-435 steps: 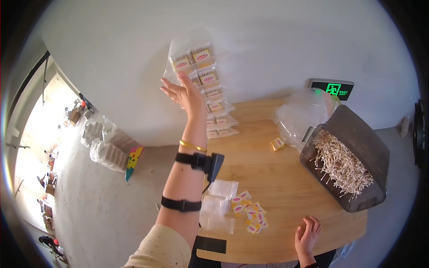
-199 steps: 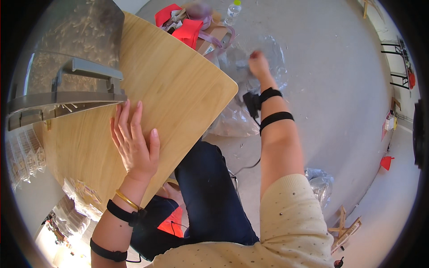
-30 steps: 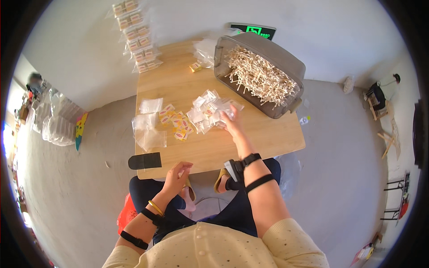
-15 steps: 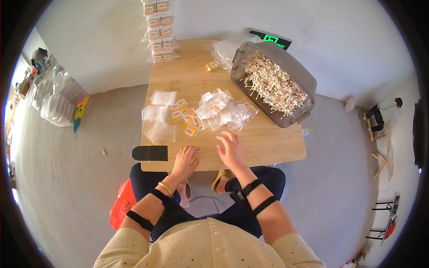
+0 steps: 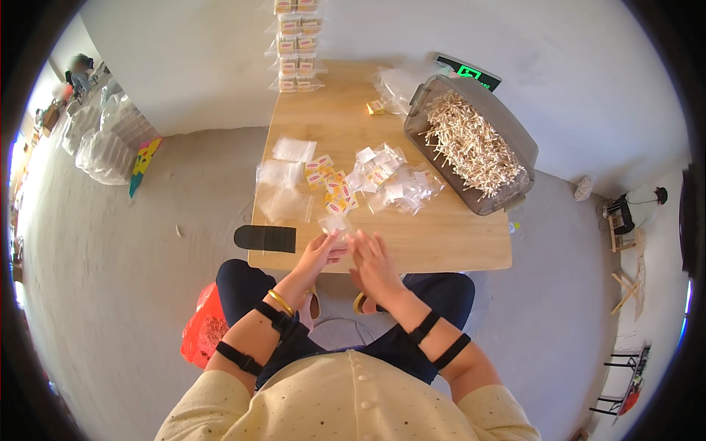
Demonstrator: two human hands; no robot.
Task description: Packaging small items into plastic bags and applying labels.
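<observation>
Close to the table's near edge, my left hand (image 5: 321, 253) pinches a small clear plastic bag (image 5: 335, 223) between thumb and fingers. Facing it, my right hand (image 5: 374, 266) has its fingers stretched out beside the bag; whether they touch it I cannot tell. Just beyond lie several yellow-and-white printed cards (image 5: 336, 189). To their left is a pile of flat clear bags (image 5: 282, 192), and on the right a loose heap of crumpled clear packets (image 5: 403, 187) with white pieces inside.
A grey plastic bin (image 5: 519, 192) full of cotton swabs (image 5: 474, 140) stands at the table's right. Behind it is a scale with a lit green display (image 5: 471, 71). Stacked swab packs (image 5: 298, 62) rise at the back left. A black pad (image 5: 266, 238) lies at the near left edge.
My hands have come together near the front edge, the right one moving back toward me. A small clear bag is now in my left hand. The view has shifted slightly.
</observation>
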